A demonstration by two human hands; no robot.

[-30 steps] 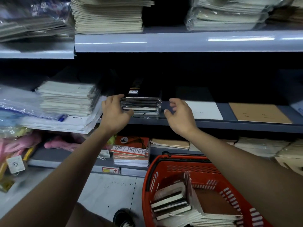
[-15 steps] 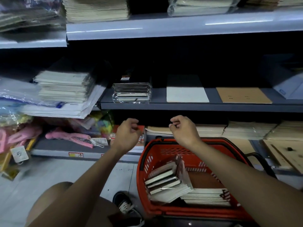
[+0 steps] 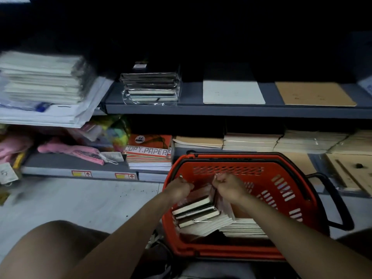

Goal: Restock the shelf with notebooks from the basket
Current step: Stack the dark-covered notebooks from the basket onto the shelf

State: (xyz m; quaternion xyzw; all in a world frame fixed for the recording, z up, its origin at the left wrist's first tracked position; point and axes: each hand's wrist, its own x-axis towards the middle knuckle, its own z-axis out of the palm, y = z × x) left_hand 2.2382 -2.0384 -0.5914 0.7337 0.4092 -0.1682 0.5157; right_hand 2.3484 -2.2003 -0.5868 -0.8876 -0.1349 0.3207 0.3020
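A red basket stands on the floor in front of the shelves. Inside it, a plastic-wrapped bundle of dark-covered notebooks leans on a flat stack of pale notebooks. My left hand is curled on the bundle's upper left corner. At the upper right corner, my right hand is curled on the wrapping. On the grey middle shelf sits a stack of similar wrapped notebooks.
A white sheet pad and a brown one lie to the right on the middle shelf. Paper stacks fill its left end. Copy paper and pale pads sit on the bottom shelf. The basket's black handle hangs right.
Both hands left the wrapped stack on the middle shelf and came down empty into the basket. They now close on the leaning bundle. My view tilted downward.
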